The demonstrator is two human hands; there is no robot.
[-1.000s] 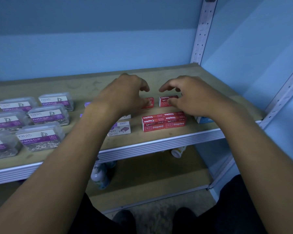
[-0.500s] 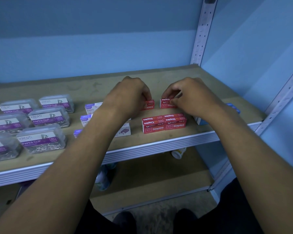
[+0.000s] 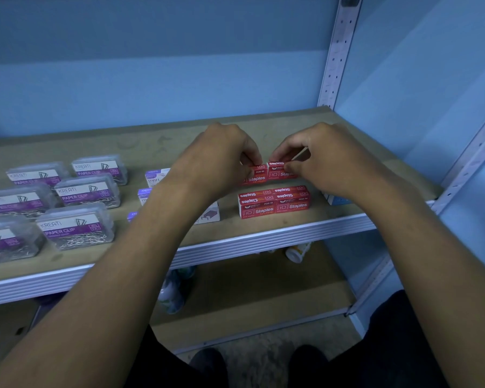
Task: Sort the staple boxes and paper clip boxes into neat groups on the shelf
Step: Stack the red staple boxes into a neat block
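On the wooden shelf (image 3: 263, 130), the left hand (image 3: 219, 161) pinches one red staple box (image 3: 254, 176) between thumb and curled fingers, and the right hand (image 3: 322, 158) pinches a second red staple box (image 3: 280, 170) in the same way, so that the two boxes touch end to end. Just in front of them lies a block of red staple boxes (image 3: 273, 201), side by side and touching. At the left stand the clear paper clip boxes (image 3: 76, 226) in a group, and between both groups lie white and purple staple boxes (image 3: 153, 177), partly hidden behind the left arm.
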